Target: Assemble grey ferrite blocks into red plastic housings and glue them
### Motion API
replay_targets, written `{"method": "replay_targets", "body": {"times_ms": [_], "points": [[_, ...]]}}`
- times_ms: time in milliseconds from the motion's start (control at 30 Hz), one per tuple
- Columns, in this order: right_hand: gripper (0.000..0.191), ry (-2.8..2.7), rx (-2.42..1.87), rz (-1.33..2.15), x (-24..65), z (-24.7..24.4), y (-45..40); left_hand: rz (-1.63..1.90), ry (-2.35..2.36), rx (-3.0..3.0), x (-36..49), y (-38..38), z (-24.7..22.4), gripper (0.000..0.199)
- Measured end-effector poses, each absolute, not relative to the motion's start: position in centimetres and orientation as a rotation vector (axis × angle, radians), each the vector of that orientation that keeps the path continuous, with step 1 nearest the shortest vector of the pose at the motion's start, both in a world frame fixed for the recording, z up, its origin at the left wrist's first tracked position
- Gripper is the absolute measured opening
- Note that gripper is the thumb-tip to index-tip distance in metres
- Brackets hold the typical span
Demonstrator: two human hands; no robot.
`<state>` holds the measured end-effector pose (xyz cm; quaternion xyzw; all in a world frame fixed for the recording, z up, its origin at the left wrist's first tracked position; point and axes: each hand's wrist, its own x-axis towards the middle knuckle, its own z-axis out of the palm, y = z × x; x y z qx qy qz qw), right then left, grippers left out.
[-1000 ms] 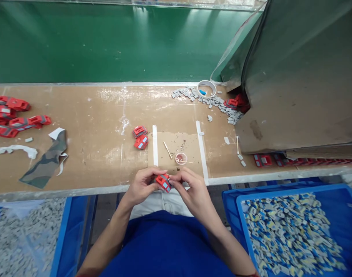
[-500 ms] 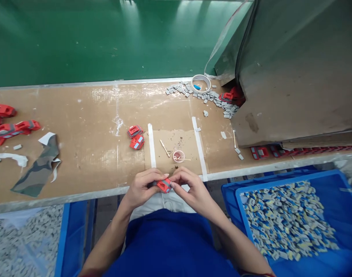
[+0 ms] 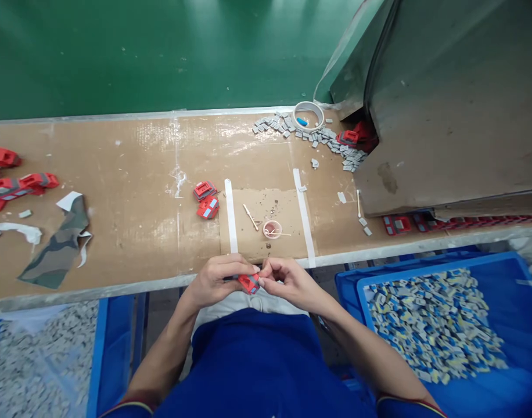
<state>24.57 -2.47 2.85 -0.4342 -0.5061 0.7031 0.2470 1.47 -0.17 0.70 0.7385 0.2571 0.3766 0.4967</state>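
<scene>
Just off the table's front edge, my left hand [image 3: 218,278] is closed around a small red and grey plastic part [image 3: 249,283]. From the other side my right hand [image 3: 290,281] pinches the right end of this part between thumb and forefinger. The fingertips cover some of it, so I cannot tell whether a smaller piece is between them. Beyond the hands, a small round cup [image 3: 272,229] with a reddish inside has a thin stick lying across it. Left of that cup lies a short white stick [image 3: 251,217]. Two similar red parts [image 3: 207,206] rest together farther left.
More red parts [image 3: 20,184] and a camouflage cloth strip [image 3: 59,247] lie at the left. Small grey pieces [image 3: 322,137] surround a tape roll [image 3: 308,117]. A large box-like structure [image 3: 457,104] overhangs the right. Blue bins [image 3: 362,290] full of small pieces stand below.
The view has shifted slightly. Both hands stay at the red part, and the right fingers are curled a little more tightly at its right end.
</scene>
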Motion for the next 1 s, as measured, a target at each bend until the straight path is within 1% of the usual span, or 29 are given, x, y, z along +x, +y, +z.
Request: {"method": "replay_targets", "body": {"times_ms": [133,267,400,500,533,633,700,867,1000], "points": [[0.024,-1.399,-1.136,1.603,24.0,2.9,-2.8,1.034,0.688,1.691,1.9,-0.5,0.4,0.018],[0.035,-1.188,-1.049,1.549,22.2,2.0,-4.0,1.147,0.723,1.552,2.1,-1.0,-0.4,0.016],[0.033,-1.124,-1.088,1.457,21.4,1.5,-4.4,1.128,0.711,1.553,2.0,-1.1,-0.5,0.025],[0.03,-1.203,-1.147,1.356,21.8,1.8,-4.2,1.068,0.706,1.566,1.9,-1.0,-0.3,0.033],[0.029,-1.257,-1.171,1.306,21.9,2.0,-4.1,1.055,0.714,1.558,1.9,-1.0,-0.2,0.031],[0.028,-1.446,-1.226,1.144,22.2,2.5,-3.9,1.065,0.777,1.5,2.0,-1.1,0.0,0.014],[0.028,-1.54,-1.226,1.077,22.1,2.8,-3.8,1.093,0.818,1.457,2.1,-1.2,-0.1,0.009],[0.026,-1.689,-1.204,1.021,22.0,3.4,-3.4,1.135,0.828,1.423,2.0,-1.3,-0.1,0.008],[0.018,-1.764,-1.186,0.981,22.2,3.6,-3.3,1.118,0.792,1.43,1.7,-1.2,0.1,0.014]]}}
